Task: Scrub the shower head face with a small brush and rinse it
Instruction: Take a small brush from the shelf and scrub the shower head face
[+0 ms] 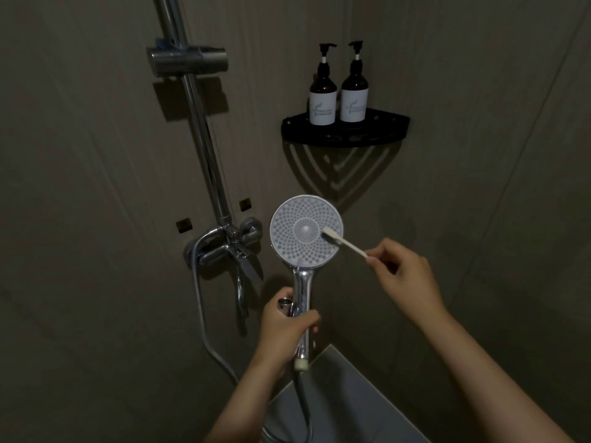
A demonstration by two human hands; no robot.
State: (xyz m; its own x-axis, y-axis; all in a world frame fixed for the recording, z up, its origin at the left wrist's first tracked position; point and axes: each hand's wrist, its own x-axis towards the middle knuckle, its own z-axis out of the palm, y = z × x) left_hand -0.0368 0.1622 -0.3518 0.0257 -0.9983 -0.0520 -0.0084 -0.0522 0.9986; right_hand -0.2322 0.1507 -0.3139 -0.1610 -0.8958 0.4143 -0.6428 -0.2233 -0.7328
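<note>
1. Right near the middle of the head view: holds up the shower head (305, 233) in front of the wall, round dotted face turned to the camera.
2. Grips the shiny handle (302, 292) with the left hand (283, 327), fingers and thumb curled tight round it.
3. Pinches the back end of the small brush (347, 245) with the right hand (403, 276), thumb and fingertips closed on the thin stick, other fingers curled in.
4. Touches the bristle end to the right side of the dotted face, just beside the middle ring.
5. Below the handle: a grey hose (303, 407), going down and out of sight.
6. Off to the left: a shiny tap (224, 251) on the wall, with a tall rail (198, 123) going up from it and a holder (188, 60) near the top.
7. Up on the right: a black corner shelf (345, 135), with the left bottle (323, 100) and the right bottle (353, 97) on it, both dark with pump tops, upright, side by side.
</note>
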